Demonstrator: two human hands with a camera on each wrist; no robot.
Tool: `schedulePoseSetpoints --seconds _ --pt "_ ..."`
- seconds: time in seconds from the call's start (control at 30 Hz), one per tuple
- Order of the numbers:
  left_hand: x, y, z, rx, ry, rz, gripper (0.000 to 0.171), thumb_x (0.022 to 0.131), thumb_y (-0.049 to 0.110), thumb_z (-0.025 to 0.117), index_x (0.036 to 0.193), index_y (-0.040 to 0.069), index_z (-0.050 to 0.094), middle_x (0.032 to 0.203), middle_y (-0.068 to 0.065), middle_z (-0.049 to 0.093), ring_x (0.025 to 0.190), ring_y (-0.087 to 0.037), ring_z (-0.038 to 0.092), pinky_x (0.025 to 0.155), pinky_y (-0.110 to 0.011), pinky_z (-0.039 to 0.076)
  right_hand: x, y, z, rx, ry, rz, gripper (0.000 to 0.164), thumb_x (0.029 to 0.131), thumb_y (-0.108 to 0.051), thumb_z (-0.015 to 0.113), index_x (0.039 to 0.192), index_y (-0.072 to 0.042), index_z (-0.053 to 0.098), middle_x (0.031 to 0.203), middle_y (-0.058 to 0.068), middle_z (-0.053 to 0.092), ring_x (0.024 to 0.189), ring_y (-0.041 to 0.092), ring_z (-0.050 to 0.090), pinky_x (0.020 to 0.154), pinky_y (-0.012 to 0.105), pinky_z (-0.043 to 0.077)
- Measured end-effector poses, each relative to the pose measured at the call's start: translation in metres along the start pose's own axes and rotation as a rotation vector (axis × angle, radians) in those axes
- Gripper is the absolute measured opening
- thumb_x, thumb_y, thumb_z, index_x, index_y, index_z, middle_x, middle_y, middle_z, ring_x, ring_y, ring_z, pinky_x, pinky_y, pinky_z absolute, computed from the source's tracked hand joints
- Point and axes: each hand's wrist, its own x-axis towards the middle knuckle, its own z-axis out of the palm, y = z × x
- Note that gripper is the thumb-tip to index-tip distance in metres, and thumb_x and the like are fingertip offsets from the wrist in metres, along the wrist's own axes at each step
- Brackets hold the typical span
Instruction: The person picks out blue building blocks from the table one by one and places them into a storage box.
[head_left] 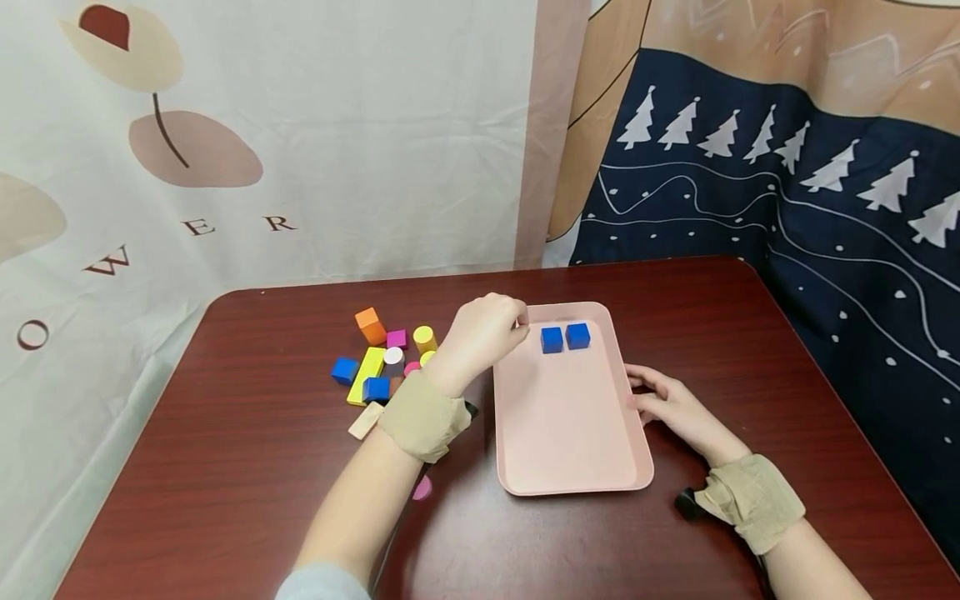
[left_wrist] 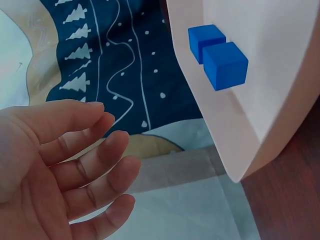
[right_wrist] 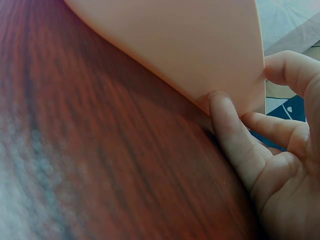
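Observation:
A pink tray (head_left: 573, 417) lies on the table, with two blue cubes (head_left: 552, 340) side by side near its far end. My left hand (head_left: 487, 333) hovers by the tray's far left corner. In the left wrist view the same hand (left_wrist: 85, 165) has loosely bent fingers and holds nothing, apart from the cubes (left_wrist: 225, 65). At the tray's right side, my right hand (head_left: 678, 408) touches the outer wall. Close up in the right wrist view, the thumb and fingertips of this hand (right_wrist: 270, 160) rest against the tray (right_wrist: 200, 50) without curling round it.
Left of the tray is a loose group of coloured blocks: an orange block (head_left: 371, 326), a yellow bar (head_left: 367, 377), blue blocks (head_left: 345, 371) and several others. The left forearm partly covers them. A pink round piece (head_left: 423, 488) lies nearer. Curtains hang behind the table (head_left: 225, 467).

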Motion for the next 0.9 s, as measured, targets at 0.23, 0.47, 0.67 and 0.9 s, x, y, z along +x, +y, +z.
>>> schedulePoseSetpoints --seconds 0.23,0.47,0.67,0.9 --pt "-0.016 -0.01 -0.007 0.003 0.071 0.02 0.009 0.085 0.013 0.06 0.077 0.016 0.065 0.066 0.006 0.053 0.058 -0.01 0.047 0.051 -0.021 0.041 0.001 0.0 0.002 -0.008 -0.001 -0.007 0.048 0.091 -0.001 0.052 0.134 0.007 0.032 0.114 0.03 0.047 0.076 0.027 0.062 0.059 0.04 0.053" --pt "-0.032 -0.021 -0.013 -0.001 0.115 0.02 0.011 0.084 0.011 0.058 0.076 0.015 0.064 0.062 0.004 0.05 0.057 -0.011 0.046 0.049 -0.022 0.039 0.001 0.001 0.004 -0.002 0.016 0.015 0.048 0.09 -0.001 0.053 0.134 0.005 0.035 0.113 0.027 0.048 0.076 0.028 0.062 0.06 0.04 0.053" --pt "-0.047 -0.031 -0.018 -0.017 0.126 -0.019 0.009 0.085 0.015 0.06 0.078 0.015 0.066 0.066 0.007 0.054 0.059 -0.01 0.048 0.051 -0.025 0.041 0.002 -0.001 0.003 -0.016 -0.008 -0.009 0.048 0.091 -0.001 0.051 0.134 0.008 0.031 0.113 0.03 0.046 0.076 0.026 0.062 0.059 0.039 0.053" --pt "-0.063 -0.041 -0.021 -0.067 0.128 -0.085 0.004 0.084 0.016 0.065 0.084 0.013 0.067 0.073 0.004 0.06 0.059 -0.01 0.05 0.052 -0.025 0.044 -0.001 -0.001 0.001 -0.024 0.011 0.019 0.048 0.091 -0.002 0.053 0.135 0.005 0.033 0.115 0.028 0.047 0.076 0.028 0.062 0.06 0.04 0.053"
